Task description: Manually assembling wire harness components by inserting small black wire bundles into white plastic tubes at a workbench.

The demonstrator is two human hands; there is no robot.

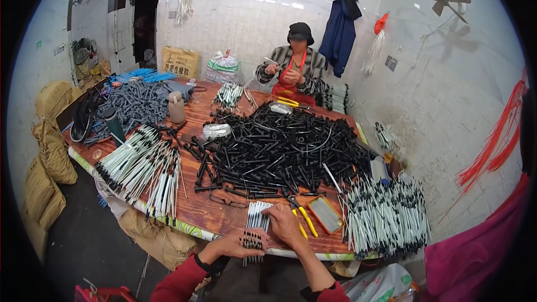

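Note:
At the table's front edge my left hand point(241, 245) is closed round a small bundle of thin white rods point(258, 219) with black tips. The black tips show in a row at its fingers, and the rods stick out below them. Just to the right, my right hand point(285, 225) is curled with its fingertips against the upper part of the same rods; some of its fingers are hidden. Beside it lie yellow-handled pliers point(305, 221) and a shallow orange-rimmed tin point(326, 215). A pair of glasses point(227, 201) rests on the wood to the left.
A large heap of black plastic parts point(279, 151) covers the middle of the table. White rods with black ends are piled at right point(386, 218) and left point(145, 168). Grey parts point(134, 106), a bottle point(114, 126) and a beige cup point(176, 107) stand far left. A co-worker point(295, 67) handles rods opposite.

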